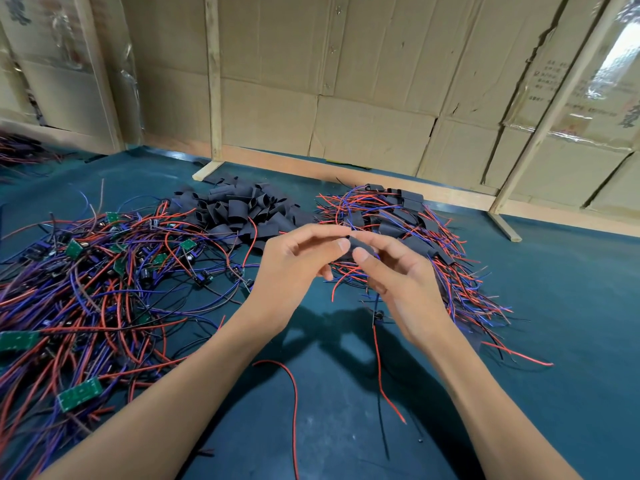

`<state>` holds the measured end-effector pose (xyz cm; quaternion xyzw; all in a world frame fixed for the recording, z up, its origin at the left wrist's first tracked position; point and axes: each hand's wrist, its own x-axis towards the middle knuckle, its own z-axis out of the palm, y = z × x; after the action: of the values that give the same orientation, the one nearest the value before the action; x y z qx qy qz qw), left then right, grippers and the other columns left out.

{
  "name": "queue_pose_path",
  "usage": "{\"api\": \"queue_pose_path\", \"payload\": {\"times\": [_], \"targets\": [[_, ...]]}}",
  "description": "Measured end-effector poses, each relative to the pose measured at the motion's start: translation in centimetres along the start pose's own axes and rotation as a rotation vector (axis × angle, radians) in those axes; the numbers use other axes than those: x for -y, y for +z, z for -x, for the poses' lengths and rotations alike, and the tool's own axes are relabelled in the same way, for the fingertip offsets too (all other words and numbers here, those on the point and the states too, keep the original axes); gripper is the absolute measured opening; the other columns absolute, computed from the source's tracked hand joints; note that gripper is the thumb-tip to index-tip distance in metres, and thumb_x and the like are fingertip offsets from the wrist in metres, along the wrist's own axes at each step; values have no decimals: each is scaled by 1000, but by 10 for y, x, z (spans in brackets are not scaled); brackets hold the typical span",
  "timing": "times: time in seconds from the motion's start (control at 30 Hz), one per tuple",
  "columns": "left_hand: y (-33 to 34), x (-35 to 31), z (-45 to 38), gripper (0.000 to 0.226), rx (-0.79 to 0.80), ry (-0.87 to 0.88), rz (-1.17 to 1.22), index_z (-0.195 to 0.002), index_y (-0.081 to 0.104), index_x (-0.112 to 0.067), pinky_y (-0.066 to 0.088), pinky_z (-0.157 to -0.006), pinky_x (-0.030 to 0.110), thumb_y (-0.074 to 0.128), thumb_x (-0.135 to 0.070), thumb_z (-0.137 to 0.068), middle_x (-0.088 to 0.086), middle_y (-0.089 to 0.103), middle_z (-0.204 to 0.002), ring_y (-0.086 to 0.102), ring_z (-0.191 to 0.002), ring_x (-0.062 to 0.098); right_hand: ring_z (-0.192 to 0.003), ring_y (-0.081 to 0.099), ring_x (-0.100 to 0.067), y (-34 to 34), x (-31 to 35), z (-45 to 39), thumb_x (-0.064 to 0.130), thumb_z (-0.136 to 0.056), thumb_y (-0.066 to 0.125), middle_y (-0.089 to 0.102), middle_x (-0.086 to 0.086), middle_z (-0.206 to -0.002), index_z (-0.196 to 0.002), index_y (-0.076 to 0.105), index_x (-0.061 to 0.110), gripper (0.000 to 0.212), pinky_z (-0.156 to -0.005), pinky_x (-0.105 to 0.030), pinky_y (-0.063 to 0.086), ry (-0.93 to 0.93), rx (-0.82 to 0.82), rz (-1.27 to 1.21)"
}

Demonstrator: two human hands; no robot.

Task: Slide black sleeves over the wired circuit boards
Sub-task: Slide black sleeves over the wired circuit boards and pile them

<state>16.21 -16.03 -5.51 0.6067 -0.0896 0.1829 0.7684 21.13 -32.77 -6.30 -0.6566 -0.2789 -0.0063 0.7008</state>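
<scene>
A person's left hand (298,261) and right hand (398,278) are pinching one black sleeve (358,245) between curled fingertips above a teal table (554,306), with loose sleeves (242,211) heaped behind, bare wired boards (86,278) lying left and sleeved ones (408,216) right

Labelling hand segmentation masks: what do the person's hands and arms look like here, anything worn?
Both the left hand and right hand are bare: no gloves, rings, watch or wristbands show. The forearms are uncovered down to the frame's lower edge, with no sleeve in view. Short fingernails show on both thumbs. No markings, tape or cables are attached.
</scene>
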Motion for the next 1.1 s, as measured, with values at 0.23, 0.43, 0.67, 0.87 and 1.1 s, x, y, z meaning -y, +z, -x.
{"api": "queue_pose_path", "payload": {"times": [0.23,0.43,0.67,0.87,1.1], "targets": [[-9,-1,-4,17,-48,102,-202,-100,77,-19,47,-60,19,69,-7,-92,-6,71,-77,54,-55,14,-98,69,-6,4,3,2,18,-82,79,77,5,-109,-120,74,17,39,-89,-19,52,-7,-36,33],[-3,-4,-2,34,-68,110,-224,-118,63,-25,49,-58,19,69,-3,-92,-6,74,-82,56,-57,2,-85,60,0,4,0,7,26,-82,83,67,3,-95,-124,72,21,44,-83,-13,44,-275,-119,554],[-3,-5,-1,30,-2,100,-326,-114,61,-24,49,-69,23,64,-2,-94,-8,71,-79,61,-69,4,-103,63,-24,10,-4,11,42,-91,70,70,-5,-111,-132,65,6,54,-96,-34,47,-540,-180,856],[0,-3,0,32,17,96,-346,-114,59,-23,46,-78,27,63,1,-93,-9,70,-79,61,-75,4,-98,67,-23,12,-1,12,33,-91,70,73,-4,-105,-122,73,7,40,-91,-45,51,-426,-102,717],[0,-4,1,33,29,146,-314,-111,57,-28,47,-76,21,61,0,-95,-3,69,-83,62,-76,7,-95,66,-17,6,4,9,33,-90,71,71,-4,-103,-121,73,8,40,-87,-31,52,-369,-38,657]]}}
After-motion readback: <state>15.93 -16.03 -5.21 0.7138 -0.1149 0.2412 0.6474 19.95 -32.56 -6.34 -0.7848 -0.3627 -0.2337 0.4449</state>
